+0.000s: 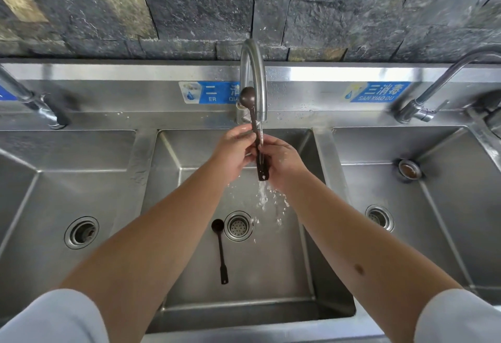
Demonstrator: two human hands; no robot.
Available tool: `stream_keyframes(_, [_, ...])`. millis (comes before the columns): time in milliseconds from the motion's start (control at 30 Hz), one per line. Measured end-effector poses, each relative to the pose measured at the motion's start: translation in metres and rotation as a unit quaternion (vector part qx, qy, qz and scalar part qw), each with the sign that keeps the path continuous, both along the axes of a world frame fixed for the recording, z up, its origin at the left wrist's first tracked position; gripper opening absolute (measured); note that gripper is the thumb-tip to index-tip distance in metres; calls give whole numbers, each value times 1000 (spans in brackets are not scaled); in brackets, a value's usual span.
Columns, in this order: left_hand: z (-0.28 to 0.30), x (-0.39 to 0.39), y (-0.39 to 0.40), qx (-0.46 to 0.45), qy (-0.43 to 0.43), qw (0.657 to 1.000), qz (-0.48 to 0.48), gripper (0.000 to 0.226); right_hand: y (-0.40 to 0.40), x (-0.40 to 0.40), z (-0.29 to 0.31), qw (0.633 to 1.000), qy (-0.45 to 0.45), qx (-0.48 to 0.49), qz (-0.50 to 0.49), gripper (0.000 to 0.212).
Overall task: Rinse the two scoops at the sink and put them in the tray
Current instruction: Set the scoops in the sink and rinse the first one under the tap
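Observation:
A dark brown long-handled scoop (pixel 247 96) stands upright under the running water of the middle tap (pixel 253 71), bowl up and handle end down. My left hand (pixel 233 150) and my right hand (pixel 282 161) both grip its handle from either side over the middle sink basin (pixel 298 261). Water splashes down below my hands. A second dark scoop (pixel 220 250) lies flat on the basin floor, its bowl just left of the drain strainer (pixel 238 226). No tray is in view.
A left basin (pixel 54 193) and a right basin (pixel 433 193) flank the middle one, each with its own tap. A loose strainer plug (pixel 410 170) sits in the right basin. Blue labels run along the steel backsplash below a dark stone wall.

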State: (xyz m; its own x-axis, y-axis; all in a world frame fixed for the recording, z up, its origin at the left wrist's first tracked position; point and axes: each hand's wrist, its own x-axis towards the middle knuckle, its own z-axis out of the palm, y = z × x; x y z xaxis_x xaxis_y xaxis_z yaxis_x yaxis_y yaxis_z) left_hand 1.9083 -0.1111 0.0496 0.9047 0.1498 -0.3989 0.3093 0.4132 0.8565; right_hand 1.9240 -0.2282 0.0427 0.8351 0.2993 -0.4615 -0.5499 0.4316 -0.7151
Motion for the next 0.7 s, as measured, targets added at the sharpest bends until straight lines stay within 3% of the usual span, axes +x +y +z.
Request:
stream_keyframes(100, [-3,-4,-8,12,12,1000,-8,33,-6,-6,-6,1000,7,2,-6,40])
stream_keyframes(267, [-28,-32,-19,30,69,996,-43,19,-24,-46,-12,998,35,-56,-7,29])
stream_keyframes(433, [-54,-85,-39,-68,150,985,-56,22,-41,-106,-25,979,78,-184,46,23])
stream_keyframes(600, [-77,-131,-46,-76,226,966,-97,14,-53,-149,-37,973,200,-110,38,17])
stream_keyframes(700, [-83,-144,-51,-71,258,959,-97,17,-59,-165,-44,963,200,-174,43,20])
